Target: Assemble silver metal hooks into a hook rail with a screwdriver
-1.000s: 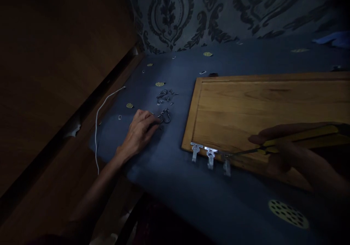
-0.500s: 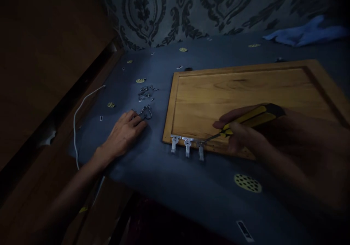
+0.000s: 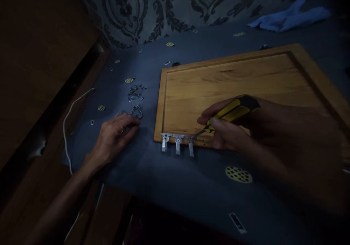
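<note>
- While the right hand (image 3: 229, 130) is closed around a yellow-and-black screwdriver (image 3: 232, 112) in the head view, its thumb and fingers pinch the front of the handle, with the shaft slanting down toward the panel's near edge.
- The left hand (image 3: 112, 139) lies palm down on the blue-covered surface (image 3: 164, 186), fingers loosely curled and thumb near the forefinger; whether it pinches anything cannot be told.
- Under the right hand is the wooden panel (image 3: 218, 88), its near left corner between the two hands.
- Three T-shaped metal brackets stand in a row along the panel's near edge, by that corner: the first bracket (image 3: 164, 143), the middle bracket (image 3: 178, 144) and the third bracket (image 3: 190, 148), each with an arm reaching past the edge.
- The screwdriver's tip is at the third bracket, the one nearest the right hand.
- A bent metal loop (image 3: 136, 112) lies just beyond the left fingertips; loose screws (image 3: 142, 98) lie farther off, between the surface's left edge and the panel's left edge.
- The right forearm hides part of the panel, whose near right part is lost in shadow; the tip's exact seat is too small and dim to make out.
</note>
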A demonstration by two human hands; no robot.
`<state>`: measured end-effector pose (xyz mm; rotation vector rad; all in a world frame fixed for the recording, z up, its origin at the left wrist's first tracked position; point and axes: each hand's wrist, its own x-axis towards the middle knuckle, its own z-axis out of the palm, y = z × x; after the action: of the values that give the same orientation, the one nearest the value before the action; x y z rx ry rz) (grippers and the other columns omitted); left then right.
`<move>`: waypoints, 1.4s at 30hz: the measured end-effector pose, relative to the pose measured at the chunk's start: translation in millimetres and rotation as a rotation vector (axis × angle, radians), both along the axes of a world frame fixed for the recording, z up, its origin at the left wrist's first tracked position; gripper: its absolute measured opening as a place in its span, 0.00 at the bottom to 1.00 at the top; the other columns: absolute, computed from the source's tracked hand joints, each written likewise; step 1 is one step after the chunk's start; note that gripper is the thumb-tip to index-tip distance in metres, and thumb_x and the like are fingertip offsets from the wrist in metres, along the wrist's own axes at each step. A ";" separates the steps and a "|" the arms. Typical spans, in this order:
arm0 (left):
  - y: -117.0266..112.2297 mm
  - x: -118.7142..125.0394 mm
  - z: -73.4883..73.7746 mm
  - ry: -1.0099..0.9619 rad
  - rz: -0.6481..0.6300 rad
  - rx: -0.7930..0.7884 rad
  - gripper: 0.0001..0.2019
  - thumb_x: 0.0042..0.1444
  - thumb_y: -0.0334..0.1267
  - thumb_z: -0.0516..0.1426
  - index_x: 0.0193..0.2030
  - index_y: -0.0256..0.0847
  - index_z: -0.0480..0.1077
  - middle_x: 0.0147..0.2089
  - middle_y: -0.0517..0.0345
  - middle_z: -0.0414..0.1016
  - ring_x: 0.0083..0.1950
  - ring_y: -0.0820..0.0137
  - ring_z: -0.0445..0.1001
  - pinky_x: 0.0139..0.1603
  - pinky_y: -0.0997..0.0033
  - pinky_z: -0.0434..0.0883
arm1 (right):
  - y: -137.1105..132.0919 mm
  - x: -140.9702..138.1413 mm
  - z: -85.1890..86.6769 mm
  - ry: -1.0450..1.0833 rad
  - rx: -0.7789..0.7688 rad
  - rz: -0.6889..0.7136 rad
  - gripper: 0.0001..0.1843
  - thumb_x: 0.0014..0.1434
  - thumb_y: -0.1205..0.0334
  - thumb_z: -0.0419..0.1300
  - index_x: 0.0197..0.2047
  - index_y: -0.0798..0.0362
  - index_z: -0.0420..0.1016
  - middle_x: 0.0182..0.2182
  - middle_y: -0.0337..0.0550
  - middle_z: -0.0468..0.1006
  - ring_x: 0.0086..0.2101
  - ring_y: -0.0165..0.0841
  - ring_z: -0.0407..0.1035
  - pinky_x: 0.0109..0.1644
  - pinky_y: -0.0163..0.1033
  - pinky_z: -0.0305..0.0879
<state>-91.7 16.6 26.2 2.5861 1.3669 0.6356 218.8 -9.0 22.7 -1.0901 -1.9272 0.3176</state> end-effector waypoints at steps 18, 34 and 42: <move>-4.7 98.0 -1.5 -0.493 -0.137 -0.572 0.06 0.57 0.28 0.66 0.39 0.42 0.78 0.37 0.61 0.84 0.41 0.70 0.84 0.45 0.74 0.80 | 2.9 -5.2 4.3 0.034 0.106 0.048 0.14 0.70 0.62 0.60 0.31 0.53 0.69 0.22 0.33 0.72 0.21 0.24 0.67 0.25 0.33 0.59; -6.0 99.2 -7.7 -0.238 -0.171 -0.280 0.10 0.59 0.25 0.64 0.40 0.45 0.72 0.37 0.63 0.83 0.39 0.71 0.83 0.41 0.73 0.79 | 2.9 -6.3 2.8 0.088 0.017 0.120 0.12 0.71 0.59 0.58 0.34 0.51 0.70 0.24 0.34 0.75 0.23 0.27 0.69 0.27 0.36 0.61; -5.1 100.5 0.3 -0.069 -0.233 -0.233 0.08 0.62 0.26 0.60 0.39 0.45 0.69 0.37 0.60 0.81 0.40 0.67 0.82 0.42 0.67 0.79 | 1.7 -5.2 5.5 0.088 0.016 0.135 0.12 0.71 0.59 0.57 0.34 0.51 0.69 0.24 0.34 0.74 0.23 0.27 0.69 0.29 0.36 0.63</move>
<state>8.8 11.6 26.5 2.4598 1.0303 0.4910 213.7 -7.4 28.2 -0.9227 -1.9251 0.4170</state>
